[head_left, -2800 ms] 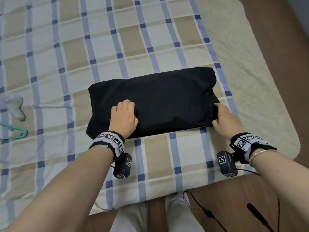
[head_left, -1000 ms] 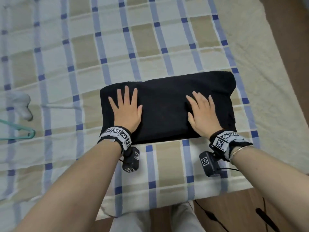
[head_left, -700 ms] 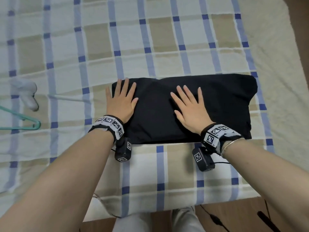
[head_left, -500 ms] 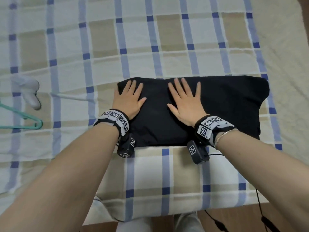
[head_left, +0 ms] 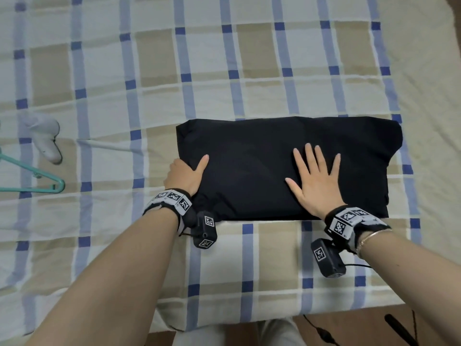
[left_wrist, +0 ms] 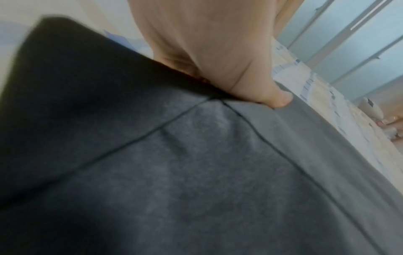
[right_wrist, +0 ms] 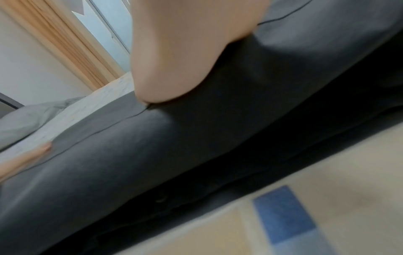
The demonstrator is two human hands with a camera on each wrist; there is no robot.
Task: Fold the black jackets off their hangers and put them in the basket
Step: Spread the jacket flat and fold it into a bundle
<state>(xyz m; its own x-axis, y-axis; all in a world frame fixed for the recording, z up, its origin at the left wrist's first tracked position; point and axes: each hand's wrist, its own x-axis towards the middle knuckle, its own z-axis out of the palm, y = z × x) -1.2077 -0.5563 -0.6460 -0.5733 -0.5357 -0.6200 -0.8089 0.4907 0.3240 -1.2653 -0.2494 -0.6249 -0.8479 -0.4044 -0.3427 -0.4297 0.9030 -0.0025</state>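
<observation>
A black jacket (head_left: 249, 146), folded into a flat rectangle, lies on the plaid bed sheet (head_left: 224, 71). My left hand (head_left: 185, 174) grips the jacket's left edge, thumb on top and fingers tucked out of sight under the fabric. In the left wrist view the thumb (left_wrist: 277, 98) presses into the cloth (left_wrist: 196, 172). My right hand (head_left: 315, 181) lies flat on the jacket's middle right with its fingers spread. The right wrist view shows the palm (right_wrist: 187, 51) resting on the dark fabric (right_wrist: 196, 155). No basket is in view.
A teal hanger (head_left: 37, 182) and a white handheld device (head_left: 46, 139) lie at the bed's left. The bed's near edge (head_left: 274, 318) runs in front of my legs. A wooden floor with black cables (head_left: 324, 335) lies at the bottom right.
My left hand went from lying flat on the jacket's left part to gripping its left edge with fingers underneath. My right hand stayed flat and now lies further right on the jacket.
</observation>
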